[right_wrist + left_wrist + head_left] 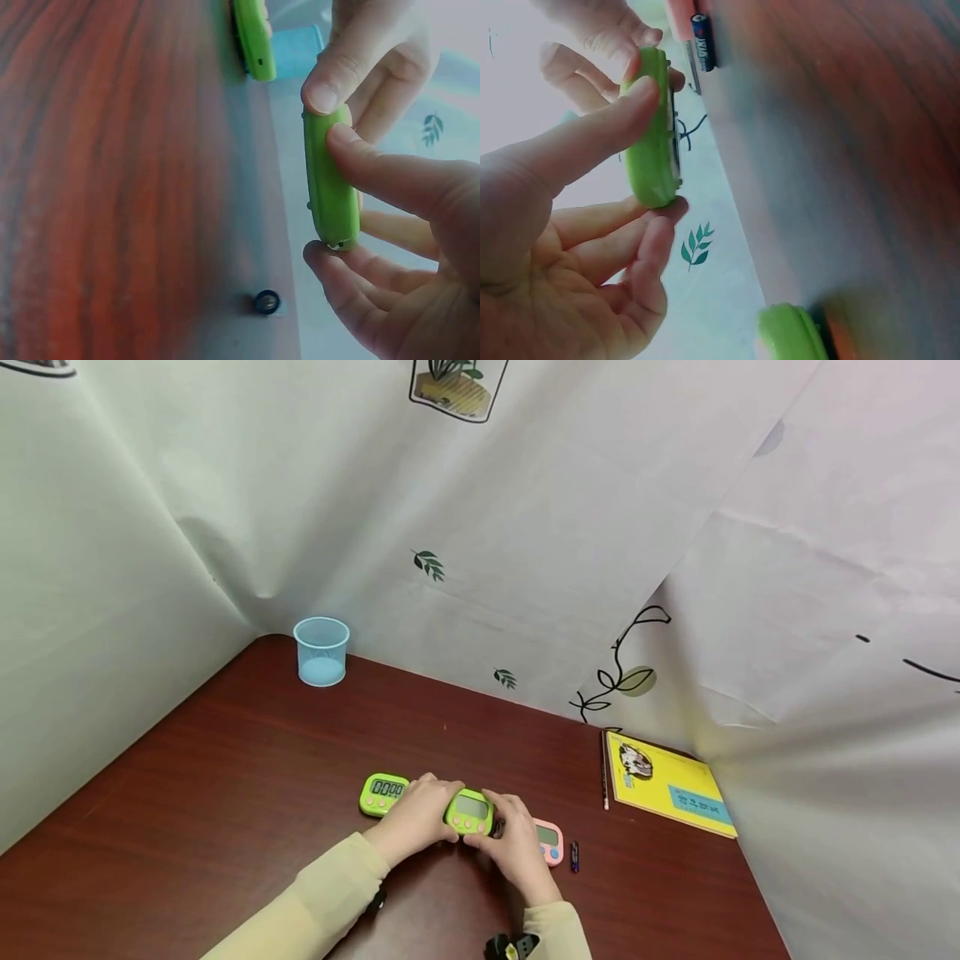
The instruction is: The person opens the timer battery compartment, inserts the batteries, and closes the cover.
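So the held green timer (471,812) was in the lower middle of the head view, and both hands were on it. The left hand (418,810) had its thumb and fingers bent in to pinch the left edge, and the right hand (517,839) pinched the right edge the same way, neither one spread wide. My guess is they went for the edges so the screen and buttons stayed uncovered and the thing sat steady. Both wrist views showed it lifted off the table (225,760), face up, and its screen looked blank. The other green timer (381,795), left of center, read 0000, partly tucked behind the left hand. A pink timer (553,843) and a battery (574,857) lay just right of the right hand, probably for easy reach. The blue cup (321,653) upper left and yellow book (670,783) at right seemed parked out of the way.
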A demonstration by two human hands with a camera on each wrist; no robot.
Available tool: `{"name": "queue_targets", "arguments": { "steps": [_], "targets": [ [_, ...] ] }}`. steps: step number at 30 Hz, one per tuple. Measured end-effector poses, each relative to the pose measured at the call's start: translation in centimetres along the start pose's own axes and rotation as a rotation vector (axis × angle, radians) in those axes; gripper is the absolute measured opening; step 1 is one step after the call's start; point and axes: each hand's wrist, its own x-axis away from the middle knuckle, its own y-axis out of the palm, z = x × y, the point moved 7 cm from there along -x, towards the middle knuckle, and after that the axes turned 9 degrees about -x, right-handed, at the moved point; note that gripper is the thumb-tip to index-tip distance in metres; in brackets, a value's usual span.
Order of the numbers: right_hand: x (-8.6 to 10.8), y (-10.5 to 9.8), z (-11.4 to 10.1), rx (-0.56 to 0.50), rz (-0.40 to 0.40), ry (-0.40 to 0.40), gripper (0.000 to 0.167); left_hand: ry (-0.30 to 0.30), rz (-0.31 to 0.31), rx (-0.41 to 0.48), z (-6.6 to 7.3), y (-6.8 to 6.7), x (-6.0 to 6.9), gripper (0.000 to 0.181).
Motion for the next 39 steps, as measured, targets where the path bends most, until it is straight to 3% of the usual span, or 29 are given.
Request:
{"name": "queue_targets", "arguments": {
  "steps": [8,16,28,34,39],
  "targets": [
    [0.1,-1.2,-0.3,-0.152,0.039,0.036,0.060,0.011,0.098,0.033,0.2,-0.9,0.3,0.064],
    [0.4,-2.6,1.1,-0.404,0.146,0.224,0.051,0.030,0.138,0.015,1.3,-1.8,1.1,0.064],
    [0.1,-3.2,1.5,-0.386,0.147,0.242,0.041,0.031,0.180,0.020,1.7,-2.1,1.1,0.063],
    [0.0,-3.2,1.4,-0.395,0.153,0.251,0.040,0.052,0.222,-0.030,1.7,-2.3,1.0,0.064],
    [0.0,-3.3,1.3,-0.437,0.161,0.263,0.038,0.039,0.212,-0.013,1.3,-2.1,1.1,0.067]
  ]
}}
